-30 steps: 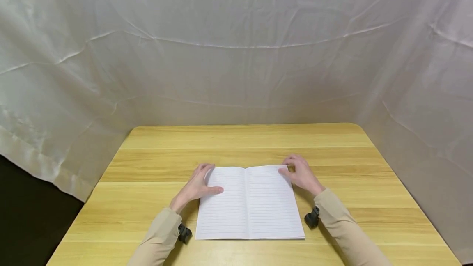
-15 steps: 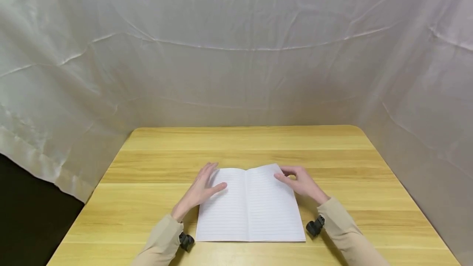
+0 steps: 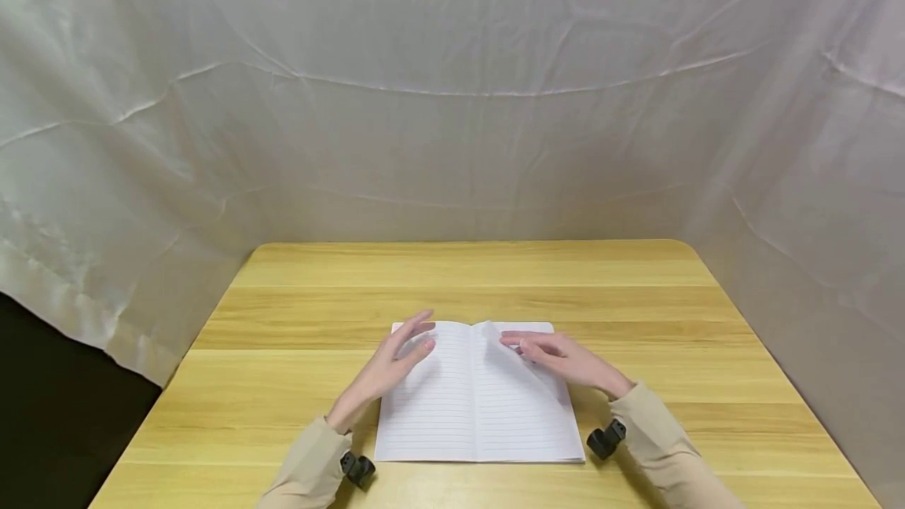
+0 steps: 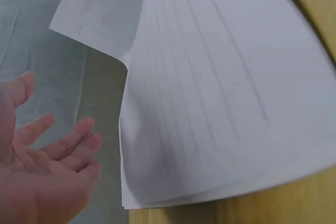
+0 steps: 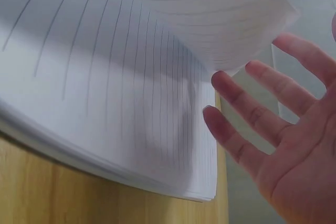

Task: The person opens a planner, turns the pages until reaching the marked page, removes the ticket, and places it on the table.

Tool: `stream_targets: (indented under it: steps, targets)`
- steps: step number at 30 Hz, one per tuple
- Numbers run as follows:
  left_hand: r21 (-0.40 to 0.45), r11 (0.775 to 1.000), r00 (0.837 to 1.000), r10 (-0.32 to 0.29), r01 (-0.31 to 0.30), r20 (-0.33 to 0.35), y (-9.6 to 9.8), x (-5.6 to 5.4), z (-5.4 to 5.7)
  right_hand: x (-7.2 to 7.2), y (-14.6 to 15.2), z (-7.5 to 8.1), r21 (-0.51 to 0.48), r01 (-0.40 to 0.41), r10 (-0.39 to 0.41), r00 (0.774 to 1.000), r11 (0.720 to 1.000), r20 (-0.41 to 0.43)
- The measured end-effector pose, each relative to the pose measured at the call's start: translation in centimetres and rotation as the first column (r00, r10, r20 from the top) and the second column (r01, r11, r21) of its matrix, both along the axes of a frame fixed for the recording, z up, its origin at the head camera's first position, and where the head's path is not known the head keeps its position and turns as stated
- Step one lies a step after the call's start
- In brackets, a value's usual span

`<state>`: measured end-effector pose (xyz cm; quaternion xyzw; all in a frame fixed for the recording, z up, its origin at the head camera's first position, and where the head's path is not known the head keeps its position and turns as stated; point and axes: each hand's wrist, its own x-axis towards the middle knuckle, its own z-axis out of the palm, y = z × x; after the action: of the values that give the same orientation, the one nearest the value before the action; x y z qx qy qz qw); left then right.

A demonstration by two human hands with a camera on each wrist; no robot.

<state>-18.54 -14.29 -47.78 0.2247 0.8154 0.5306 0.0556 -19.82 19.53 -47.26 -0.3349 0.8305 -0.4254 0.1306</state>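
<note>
A lined notebook point(image 3: 427, 426) lies spread on the table, showing two ruled white pages. One right-hand leaf point(image 5: 226, 17) is lifted and bends toward the middle fold. Behind this leaf, the fingertips of my right hand point(image 3: 573, 361) touch and push its far corner; in the right wrist view the fingers are spread and nearly straight, with the thumb apart. My left hand point(image 3: 385, 371) hovers by the upper left page, fingers loosely extended and holding nothing. In the left wrist view, that hand point(image 4: 47, 166) is beside the notebook's far edge, apart from the paper.
The notebook rests near the front of a wooden table point(image 3: 459, 273) with rounded far corners. Pale grey fabric point(image 3: 452, 148) hangs behind it and along both sides. A small black camera sits on each wrist point(image 3: 358, 470).
My right hand has moved left, carrying the leaf's upper corner up and toward the fold, uncovering the page beneath. The right thumb has come off the leaf. My left hand has shifted slightly right.
</note>
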Motion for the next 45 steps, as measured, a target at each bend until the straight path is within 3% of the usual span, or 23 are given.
stream_targets:
  steps: [9,14,28,36,45]
  targets:
    - [0.049,0.986,0.986,-0.162,0.161,0.029,0.8,0.0,0.3,0.2,-0.7,0.4,0.051,-0.053,0.051,0.998,0.997,0.025]
    - [0.050,0.982,0.982,-0.183,0.181,0.037,1.4,-0.1,0.4,0.2,-1.3,0.5,0.063,-0.062,0.061,0.998,0.996,0.022]
    - [-0.030,0.994,0.992,-0.105,0.107,0.062,1.5,0.1,0.5,0.5,-2.2,0.4,0.013,-0.084,0.084,0.996,0.996,-0.007]
    - [-0.076,0.996,0.998,-0.053,0.054,0.017,1.0,-0.2,0.0,-0.1,-1.4,-0.9,-0.030,0.052,-0.052,0.999,0.998,0.004]
    - [-0.142,0.989,0.999,0.044,-0.044,-0.002,-0.1,-0.7,-0.7,-0.9,-0.1,-2.3,0.004,0.218,-0.216,0.969,0.976,-0.119]
